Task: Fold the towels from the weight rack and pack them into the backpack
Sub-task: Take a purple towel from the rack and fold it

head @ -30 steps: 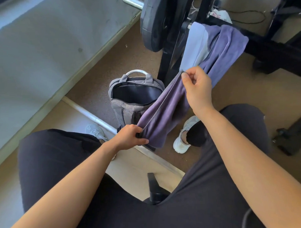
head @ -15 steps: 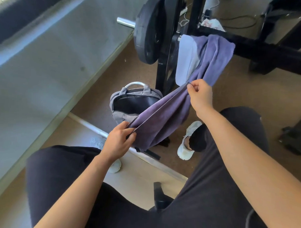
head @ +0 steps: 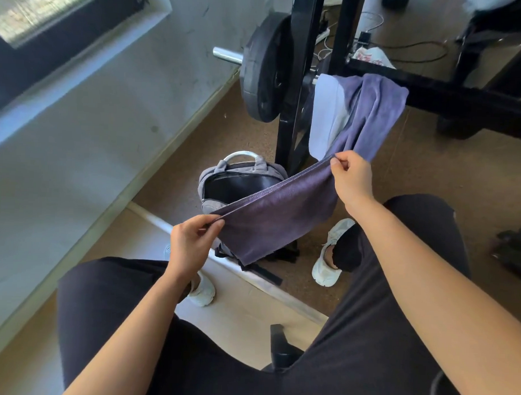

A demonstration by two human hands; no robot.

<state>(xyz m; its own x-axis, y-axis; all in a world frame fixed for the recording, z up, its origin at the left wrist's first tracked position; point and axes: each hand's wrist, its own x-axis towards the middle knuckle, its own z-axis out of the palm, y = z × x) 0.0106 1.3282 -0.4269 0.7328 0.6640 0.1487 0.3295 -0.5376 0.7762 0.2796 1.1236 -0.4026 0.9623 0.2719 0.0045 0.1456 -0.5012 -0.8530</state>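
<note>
Left hand [head: 189, 245] and right hand [head: 353, 178] each pinch the purple towel [head: 276, 215] by the backpack [head: 208, 177] (unzipped, interior dark).

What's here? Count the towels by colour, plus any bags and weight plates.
purple towel: 1
pale towel: 1
backpack: 1
weight plate: 1
Total: 4

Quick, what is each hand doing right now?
Left hand: pinching the near corner of the purple towel.
Right hand: pinching the same towel's edge, farther up toward the rack.
</note>
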